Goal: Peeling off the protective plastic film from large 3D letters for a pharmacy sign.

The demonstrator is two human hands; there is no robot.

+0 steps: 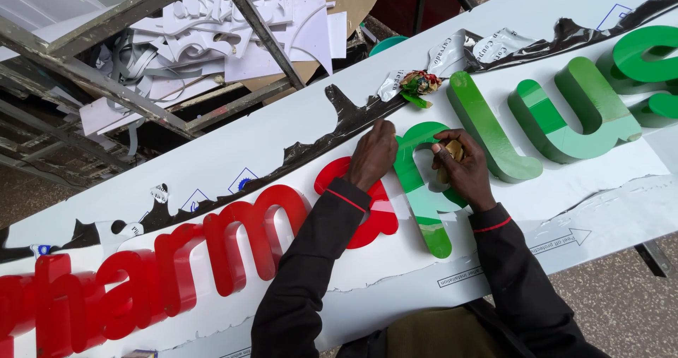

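Head view: white sign panel runs diagonally across the frame, raised letters stuck on it. Landmark: the green raised letter at the panel's middle, first of the green run. Left hand rests on that letter's upper left edge, fingers curled down and pressing on the rim, nothing held. Right hand sits on the letter's right side, over its bowl, fingers closed around a small tan wad, maybe cloth or tape, cannot tell which. Red raised letters run left of the green letter, the nearest one partly under the left forearm. More green letters run to its right. Crumpled scrap lies just above it. Black torn film strip runs along the panel's far edge, above-left. White offcuts piled under a metal frame far above-left, off the panel.
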